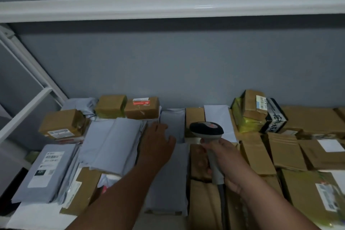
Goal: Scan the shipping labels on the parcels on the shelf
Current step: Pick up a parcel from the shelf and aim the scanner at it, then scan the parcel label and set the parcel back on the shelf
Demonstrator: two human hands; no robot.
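The shelf holds many parcels packed side by side. My right hand (pixel 222 162) grips the grey handle of a barcode scanner (pixel 207 130), whose black head points toward the back of the shelf. My left hand (pixel 157 142) reaches forward with relaxed fingers, resting at the edge of a folded grey mailer bag (pixel 112 142), beside an upright grey mailer (pixel 172 123). A grey bag with a white shipping label marked 231 (pixel 48 168) lies at the left. Cardboard boxes (pixel 141 107) with labels stand along the back.
A white shelf beam (pixel 168 6) runs overhead, and a white frame post (pixel 24 114) slants at the left. Flat cardboard parcels (pixel 287 151) fill the right side. A black-and-white printed box (pixel 276 117) leans on a yellow-taped box (pixel 242 115). Grey wall behind.
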